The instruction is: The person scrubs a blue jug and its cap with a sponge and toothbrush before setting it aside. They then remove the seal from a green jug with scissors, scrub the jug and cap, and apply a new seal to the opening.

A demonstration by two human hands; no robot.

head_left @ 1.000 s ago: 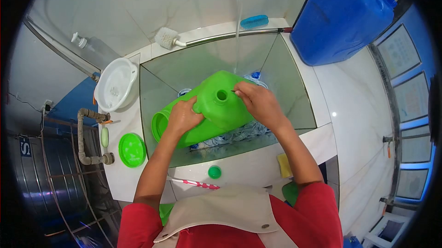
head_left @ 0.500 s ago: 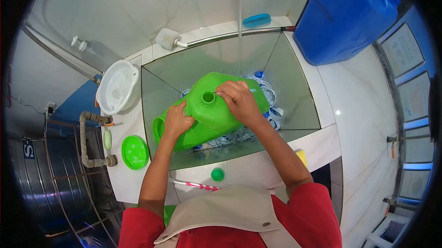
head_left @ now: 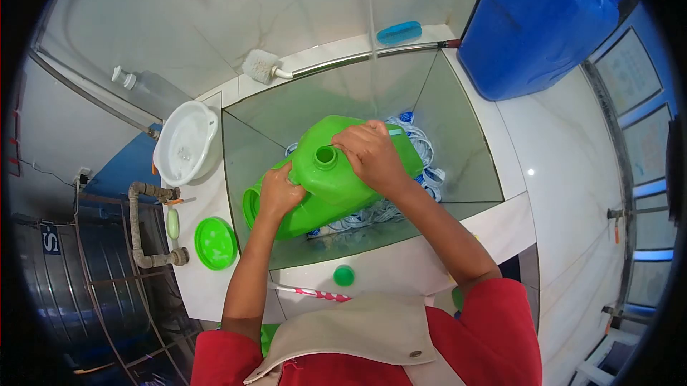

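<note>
Green jug: one (head_left: 336,178), lying on its side over the steel sink (head_left: 465,164), small round neck opening facing up, wide mouth toward the left.
Left hand: (head_left: 278,193) clenched on the jug's lower left shoulder.
Right hand: (head_left: 372,153) gripping the jug's top just beside the neck, fingers curled over the far edge.
Under the jug: a pile of blue-and-white items (head_left: 418,160) in the sink bottom; the count cannot be told.
Water: one thin stream (head_left: 371,35) falling into the sink behind the jug.
Green lids: two on the worktop (head_left: 401,261), one large disc (head_left: 215,243) left of the sink, one small cap (head_left: 343,275) on the near edge.
Brushes: one white (head_left: 259,66), one blue (head_left: 398,31), both on the far ledge.
White basin: one (head_left: 184,144).
Blue drum: one (head_left: 544,17).
Writing: only an "S" on a dark tag (head_left: 50,238) at the far left; the jug shows no readable label.
</note>
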